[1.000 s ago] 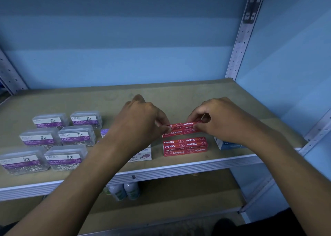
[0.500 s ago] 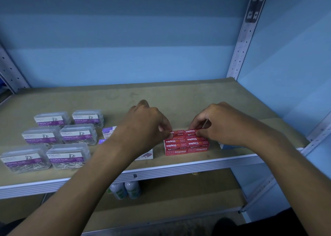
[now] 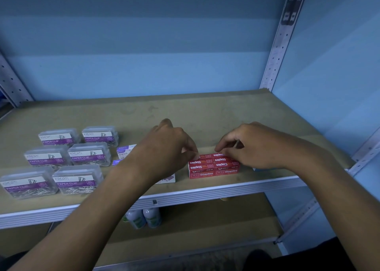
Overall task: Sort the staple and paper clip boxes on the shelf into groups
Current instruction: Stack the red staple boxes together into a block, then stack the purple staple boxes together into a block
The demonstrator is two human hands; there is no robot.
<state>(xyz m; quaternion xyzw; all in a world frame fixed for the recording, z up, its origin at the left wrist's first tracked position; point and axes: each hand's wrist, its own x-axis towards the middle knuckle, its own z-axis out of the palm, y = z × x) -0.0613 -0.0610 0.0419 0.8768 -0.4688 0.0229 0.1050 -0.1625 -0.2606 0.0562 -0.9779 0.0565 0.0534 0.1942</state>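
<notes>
Blue walls close in behind a metal rack, and the person stands before its brown shelf [image 3: 205, 114], both bare forearms stretched over the front edge. Near that edge, right of centre, sits a tight block of red staple boxes [image 3: 213, 167], their white "Staples" lettering facing up and forward. The left hand [image 3: 164, 147] rests at the block's back left corner, thumb and fingertips pinched together against the topmost red box; I cannot tell whether it truly clamps it or only touches. The right hand [image 3: 253, 145] lies over the block's right end with its fingers curled and slightly spread, the fingertips just above the rear boxes, holding nothing that I can see. To the left, six clear paper clip boxes [image 3: 80, 157] with purple labels stand in three rows of two, well apart from the red block. Between the two groups, partly hidden under the left wrist, lie white and purple staple boxes [image 3: 124, 152]. A blue box [image 3: 259, 169] peeks out from beneath the right wrist. On the lower shelf stand two white bottles [image 3: 144, 219].
</notes>
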